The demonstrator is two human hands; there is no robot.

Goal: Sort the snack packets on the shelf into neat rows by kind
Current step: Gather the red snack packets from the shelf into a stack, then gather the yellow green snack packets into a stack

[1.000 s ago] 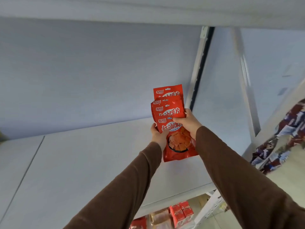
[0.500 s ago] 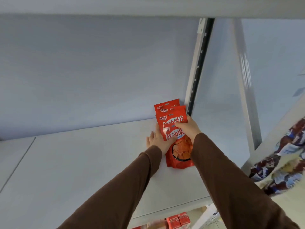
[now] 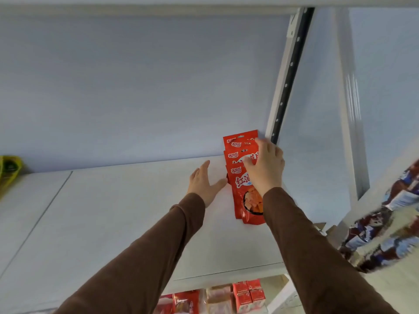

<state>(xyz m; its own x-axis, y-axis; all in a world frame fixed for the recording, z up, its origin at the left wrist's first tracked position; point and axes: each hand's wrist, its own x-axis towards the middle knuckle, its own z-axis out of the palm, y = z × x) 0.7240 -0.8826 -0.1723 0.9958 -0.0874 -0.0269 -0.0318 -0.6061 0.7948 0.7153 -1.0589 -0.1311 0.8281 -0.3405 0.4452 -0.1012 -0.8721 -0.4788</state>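
Three red snack packets [image 3: 240, 177] lie overlapped in a row on the white shelf [image 3: 113, 223], at its back right corner beside the upright post. My right hand [image 3: 265, 168] lies on top of them with its fingers bent, the fingertips on the middle packet. My left hand [image 3: 204, 183] is spread flat on the shelf just left of the packets, its thumb touching the front packet's left edge. The right forearm hides the right side of the front packet.
A yellow-green packet [image 3: 9, 171] stands at the far left against the back wall. The slotted shelf post [image 3: 283, 91] rises right of the red packets. Red boxes and packets [image 3: 247, 295] sit on the shelf below. A patterned bag [image 3: 385, 223] is at right.
The packets were held up in both hands, then laid down on the shelf. My left hand has let go and moved left, flat on the shelf; my right hand slid up over the packets.
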